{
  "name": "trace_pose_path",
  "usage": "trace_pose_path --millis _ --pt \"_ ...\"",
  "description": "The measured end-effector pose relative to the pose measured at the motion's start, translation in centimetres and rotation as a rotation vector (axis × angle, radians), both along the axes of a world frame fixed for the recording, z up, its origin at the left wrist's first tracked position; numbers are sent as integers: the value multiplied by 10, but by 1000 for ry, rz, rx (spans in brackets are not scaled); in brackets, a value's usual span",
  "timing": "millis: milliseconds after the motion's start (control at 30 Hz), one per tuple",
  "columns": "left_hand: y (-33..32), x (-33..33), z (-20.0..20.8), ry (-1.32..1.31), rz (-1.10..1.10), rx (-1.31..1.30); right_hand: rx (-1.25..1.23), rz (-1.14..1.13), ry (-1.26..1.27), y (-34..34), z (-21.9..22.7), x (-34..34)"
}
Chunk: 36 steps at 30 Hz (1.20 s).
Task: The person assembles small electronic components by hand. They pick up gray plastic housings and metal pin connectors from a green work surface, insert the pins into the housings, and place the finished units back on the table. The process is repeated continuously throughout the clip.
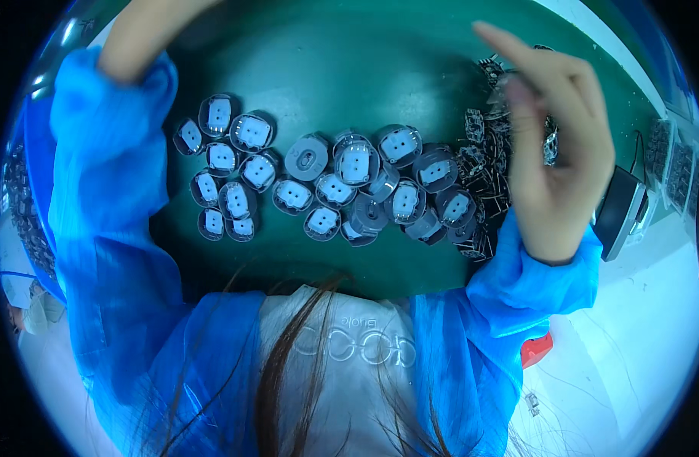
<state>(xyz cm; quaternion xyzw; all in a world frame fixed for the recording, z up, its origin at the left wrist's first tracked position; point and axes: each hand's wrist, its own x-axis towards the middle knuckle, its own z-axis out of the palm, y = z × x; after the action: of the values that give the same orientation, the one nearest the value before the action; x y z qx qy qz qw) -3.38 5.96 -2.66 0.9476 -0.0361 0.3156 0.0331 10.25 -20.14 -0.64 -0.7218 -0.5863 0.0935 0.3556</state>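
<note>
My right hand (563, 145) is raised over the right side of the green mat (319, 266), with its index finger stretched out and its thumb apart. No object shows in it. Below and beside it lies a heap of small dark parts with shiny metal pieces (475, 164). Of my left arm (147, 34) the sleeve and bare forearm show at the upper left; the hand is cut off by the top edge. Several grey rounded housings with white inserts (252, 132) lie between my arms, some piled or tilted. A grey housing (307, 158) shows its closed face.
A black and silver box-shaped device (622, 209) stands to the right, near clear trays with dark parts (673, 156). A red object (537, 350) sits by my right elbow. On the far left, a blue edge (38, 175) borders more dark parts (22, 198).
</note>
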Motion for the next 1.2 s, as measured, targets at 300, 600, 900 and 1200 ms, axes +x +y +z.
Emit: trace_pose_path --millis 300,600,900,1200 --pt "-80 -4 2 703 -604 -681 66 -179 455 -13 0 7" --pt "-73 -3 9 629 -459 -627 105 -296 297 -17 -7 10" --pt "-82 -3 2 598 -513 -545 323 -237 485 -12 -12 7" --pt "-57 -8 16 658 -310 -470 120 -267 401 -14 -4 6"
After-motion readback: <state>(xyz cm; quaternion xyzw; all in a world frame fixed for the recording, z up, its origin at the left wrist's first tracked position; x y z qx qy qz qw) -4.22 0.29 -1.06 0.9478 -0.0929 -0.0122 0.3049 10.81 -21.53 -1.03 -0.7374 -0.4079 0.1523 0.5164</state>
